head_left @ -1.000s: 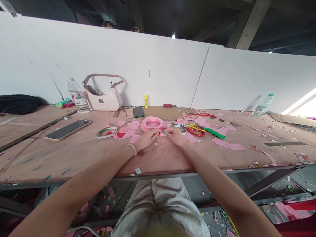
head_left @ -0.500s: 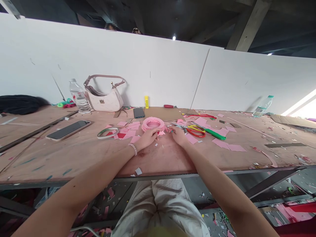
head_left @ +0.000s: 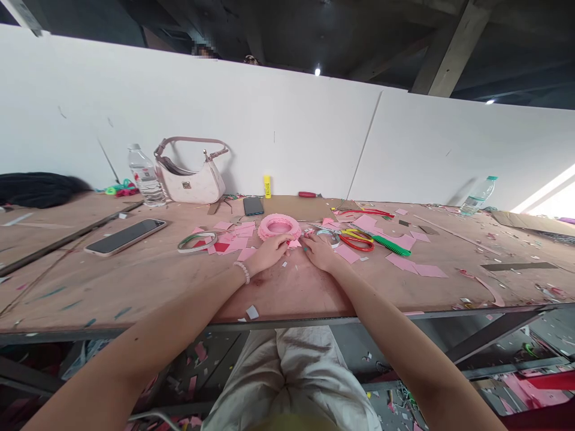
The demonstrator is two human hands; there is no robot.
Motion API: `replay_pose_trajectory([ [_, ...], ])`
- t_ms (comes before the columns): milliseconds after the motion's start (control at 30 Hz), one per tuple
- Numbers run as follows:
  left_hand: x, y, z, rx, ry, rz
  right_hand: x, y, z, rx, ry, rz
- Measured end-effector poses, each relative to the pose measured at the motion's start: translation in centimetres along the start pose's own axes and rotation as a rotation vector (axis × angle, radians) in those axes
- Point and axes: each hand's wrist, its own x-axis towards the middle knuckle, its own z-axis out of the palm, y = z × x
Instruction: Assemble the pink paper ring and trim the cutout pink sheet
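Note:
A ring covered in ruffled pink material (head_left: 264,233) lies in front of me. My left hand (head_left: 270,252), with a beaded bracelet at the wrist, is closed on the ring's near right edge. Just right of it, my right hand (head_left: 320,251) rests low over the table with its fingers bent together. Pink bits show at its fingertips; what they pinch, if anything, is hidden. Beside that hand lie a roll of tape (head_left: 331,239) and scissors with red and yellow handles (head_left: 358,241).
A green-handled tool (head_left: 392,245), pink paper pieces (head_left: 430,270) and another tape roll (head_left: 182,245) lie around. Phones (head_left: 126,237), a glue stick (head_left: 268,187), a handbag (head_left: 197,185) and bottles (head_left: 146,179) stand or lie farther out, before a white partition (head_left: 314,131).
My right hand has shifted slightly left toward the ring and turned flatter to the table, uncovering more of the tape roll. My left hand stays at the ring.

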Motion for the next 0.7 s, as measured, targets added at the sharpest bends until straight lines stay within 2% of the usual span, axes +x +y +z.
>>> replay_pose_trajectory([
  [200,0.1,-0.3,0.1,0.011,0.004,0.032,0.1,-0.1,-0.2,0.203,0.074,0.019],
  [433,0.0,-0.4,0.1,0.056,0.073,0.067,0.4,0.1,-0.8,0.530,0.246,0.094],
  [567,-0.2,0.0,0.1,0.098,0.010,0.152,0.2,-0.6,-1.0,0.744,0.205,0.015],
  [700,-0.2,0.2,0.0,0.107,-0.009,0.167,0.1,-1.0,-1.1,0.947,0.131,-0.065],
])
